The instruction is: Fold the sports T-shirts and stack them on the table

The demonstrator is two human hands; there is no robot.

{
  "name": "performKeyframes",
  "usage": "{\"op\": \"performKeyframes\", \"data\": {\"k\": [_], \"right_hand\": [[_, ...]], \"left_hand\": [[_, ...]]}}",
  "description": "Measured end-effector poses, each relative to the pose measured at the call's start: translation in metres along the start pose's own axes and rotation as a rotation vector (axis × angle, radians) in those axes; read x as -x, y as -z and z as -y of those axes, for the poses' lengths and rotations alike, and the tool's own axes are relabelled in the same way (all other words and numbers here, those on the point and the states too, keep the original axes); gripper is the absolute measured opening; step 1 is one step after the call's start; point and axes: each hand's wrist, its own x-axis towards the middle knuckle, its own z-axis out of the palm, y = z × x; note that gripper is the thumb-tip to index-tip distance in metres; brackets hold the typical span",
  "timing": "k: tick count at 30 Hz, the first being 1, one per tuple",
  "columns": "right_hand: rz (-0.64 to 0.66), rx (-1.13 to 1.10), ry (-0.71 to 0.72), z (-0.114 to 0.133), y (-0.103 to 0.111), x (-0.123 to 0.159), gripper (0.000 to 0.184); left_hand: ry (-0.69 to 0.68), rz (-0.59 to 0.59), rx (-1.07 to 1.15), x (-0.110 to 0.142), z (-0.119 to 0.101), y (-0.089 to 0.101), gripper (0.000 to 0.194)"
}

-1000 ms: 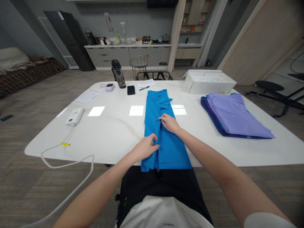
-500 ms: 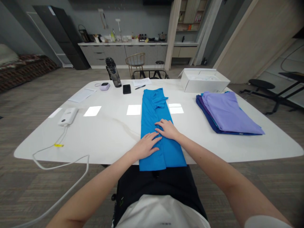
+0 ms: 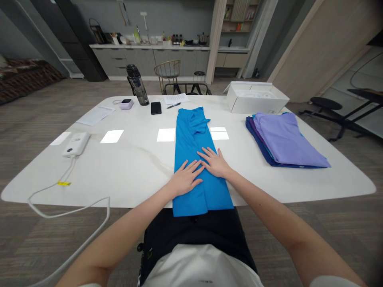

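Observation:
A blue T-shirt, its sides folded inward into a long strip, lies on the white table. One short sleeve shows near the far end, and the near end hangs a little over the table's front edge. My left hand rests flat on the shirt's left half, fingers spread. On the right half lies my right hand, also flat with its fingers apart. The fingertips of both hands meet or nearly meet around the middle of the cloth. Neither hand grips the fabric.
To the right is a stack of folded clothes, lilac on top, before an open white box. At left lies a white power bank with a cable. A water bottle, a black phone, a pen and papers stand farther back.
My hands have stayed on the shirt, and their fingers have spread and moved slightly. The camera view has shifted a little; the shirt keeps its folded shape.

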Motion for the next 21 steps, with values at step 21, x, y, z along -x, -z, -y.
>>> {"op": "performKeyframes", "data": {"k": [21], "right_hand": [[0.007, -0.336, 0.073, -0.013, 0.014, 0.051, 0.027]], "left_hand": [[-0.08, 0.054, 0.463, 0.041, 0.025, 0.028, 0.042]]}}
